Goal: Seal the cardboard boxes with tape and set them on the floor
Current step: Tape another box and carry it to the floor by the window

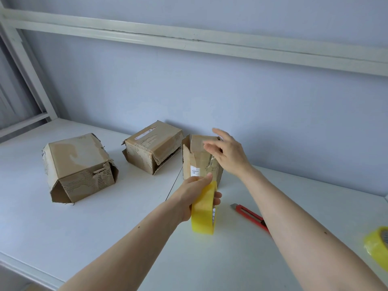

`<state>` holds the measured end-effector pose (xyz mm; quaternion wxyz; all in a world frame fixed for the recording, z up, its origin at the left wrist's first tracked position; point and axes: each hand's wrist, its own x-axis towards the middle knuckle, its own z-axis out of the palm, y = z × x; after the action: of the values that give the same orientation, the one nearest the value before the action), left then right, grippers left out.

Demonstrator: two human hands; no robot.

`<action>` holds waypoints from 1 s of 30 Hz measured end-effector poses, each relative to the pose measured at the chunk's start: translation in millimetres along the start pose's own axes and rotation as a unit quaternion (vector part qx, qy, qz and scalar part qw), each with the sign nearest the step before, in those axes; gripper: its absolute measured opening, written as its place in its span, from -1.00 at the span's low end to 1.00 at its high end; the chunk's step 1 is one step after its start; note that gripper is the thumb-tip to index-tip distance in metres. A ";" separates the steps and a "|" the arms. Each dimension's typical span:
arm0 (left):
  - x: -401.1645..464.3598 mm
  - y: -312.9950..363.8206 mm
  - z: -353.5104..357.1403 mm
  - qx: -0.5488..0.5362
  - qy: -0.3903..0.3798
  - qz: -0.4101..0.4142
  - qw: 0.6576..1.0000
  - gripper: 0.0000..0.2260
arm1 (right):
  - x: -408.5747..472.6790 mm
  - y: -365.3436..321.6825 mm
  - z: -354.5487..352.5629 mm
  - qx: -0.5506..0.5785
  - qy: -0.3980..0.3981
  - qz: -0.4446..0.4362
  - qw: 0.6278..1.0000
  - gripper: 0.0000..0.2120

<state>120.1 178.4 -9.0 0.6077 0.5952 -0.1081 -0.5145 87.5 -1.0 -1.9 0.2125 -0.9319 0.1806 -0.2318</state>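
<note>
White bench [105, 217] against a pale blue wall carries everything in the head view, the only view there is. Three worn cardboard boxes stand on it, none yet on the floor. The left box [78, 166] and the middle box [152, 147] sit well apart from the hands, their flaps loose or torn. The right box [199, 158] stands close to the wall, directly ahead of both hands, and looks taller than it is wide.

The left hand [199, 193] is curled around a yellow tape roll [204, 208], held on edge just in front of the box's near face, thumb up at the box's lower front. A clear strip seems to run from the roll up the box, though it is hard to make out. The right hand [227, 152] is over the top of that box with fingers spread and relaxed, gripping nothing, seemingly smoothing tape down.

The coming move likely runs along the box's upright axis: roll below and in front, flat hand above. The right hand is nearer the top seam; the left is nearer the base.

A red utility knife [249, 216] lies on the bench just under the right forearm, blade end pointing away to the left. A second tape roll [378, 246] sits at the far right edge.
</note>
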 end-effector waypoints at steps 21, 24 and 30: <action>-40.1 -5.9 -9.9 0.005 -0.102 -0.129 0.986 -0.39 | 7.1 -7.5 -14.9 0.212 0.006 0.112 0.971 -0.81; -43.4 -18.3 -10.2 -0.029 -0.121 -0.147 0.981 -0.52 | 7.2 -0.7 -14.9 0.236 -0.037 0.169 0.956 -0.76; -41.2 -30.8 -9.1 -0.047 -0.080 -0.118 0.989 -0.41 | 13.1 -3.0 -23.0 0.277 -0.075 0.204 0.936 -0.67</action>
<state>93.1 222.3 -17.3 0.5597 0.5314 -0.0607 -0.6329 87.3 -11.3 22.7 0.5176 -0.7942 0.2791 -0.1533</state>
